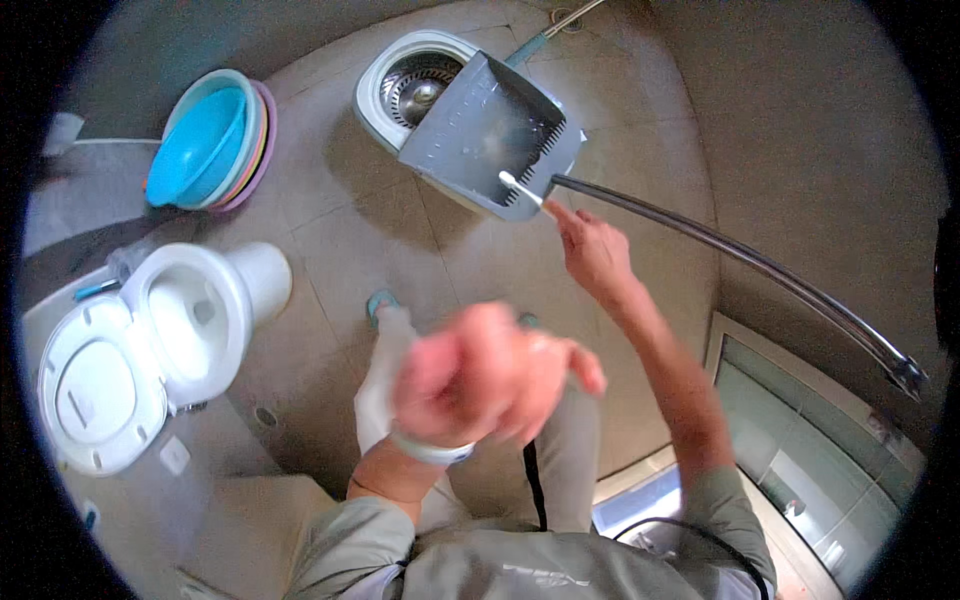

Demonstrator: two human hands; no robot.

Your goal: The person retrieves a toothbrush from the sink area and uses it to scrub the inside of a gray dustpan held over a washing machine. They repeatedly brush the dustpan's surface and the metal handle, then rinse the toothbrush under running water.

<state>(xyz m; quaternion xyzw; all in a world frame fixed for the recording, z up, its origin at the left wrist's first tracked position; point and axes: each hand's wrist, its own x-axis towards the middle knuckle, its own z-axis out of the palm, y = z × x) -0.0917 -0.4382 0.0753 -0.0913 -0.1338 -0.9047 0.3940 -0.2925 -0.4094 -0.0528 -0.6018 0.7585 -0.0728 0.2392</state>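
My right hand [597, 252] is closed around a white toothbrush [522, 188], its head over the grey dustpan [470, 125] beside a row of comb teeth. I cannot tell whether the bristles touch the pan. Drops of water dot the dustpan's inside, and a metal pole [700, 235] runs from it toward the right. The dustpan rests tilted across a white and grey spin mop bucket [372, 100], covering part of it; the metal spin basket shows at the left. My left hand [490, 370], with a pale bangle at the wrist, is raised near my body and smeared by motion.
At the left stands a white toilet [215, 300] with its lid up. Several stacked basins [205, 140] lean against the wall behind it. A mop-like pole [545, 38] lies at the far end of the tiled floor. A glass-panelled door [790, 440] is at the lower right.
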